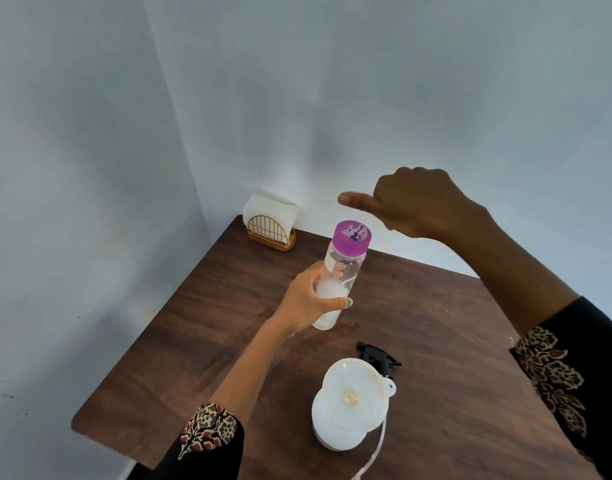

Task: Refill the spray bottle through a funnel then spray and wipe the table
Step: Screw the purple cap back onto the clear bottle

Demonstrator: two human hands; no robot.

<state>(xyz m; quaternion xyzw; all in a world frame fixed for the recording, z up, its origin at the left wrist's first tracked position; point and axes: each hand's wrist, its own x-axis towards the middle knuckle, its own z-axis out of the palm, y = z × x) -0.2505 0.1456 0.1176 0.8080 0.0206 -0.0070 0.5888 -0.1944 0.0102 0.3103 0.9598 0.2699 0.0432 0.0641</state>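
Note:
My left hand (311, 299) grips a clear water bottle (342, 268) with a purple cap (352, 241), held upright above the table, liquid in its lower part. My right hand (412, 202) hovers just right of and above the cap, fingers curled, thumb pointing left, holding nothing. Near the front stands the white spray bottle (332, 434) with a white funnel (353, 393) seated in its neck. The black spray head (379, 355) lies on the table behind the funnel, its clear tube (375, 448) trailing toward the front.
The dark wooden table (436, 323) sits in a corner of pale walls. A gold wire holder with white napkins (271, 221) stands at the far left corner. The table's left edge runs diagonally toward me.

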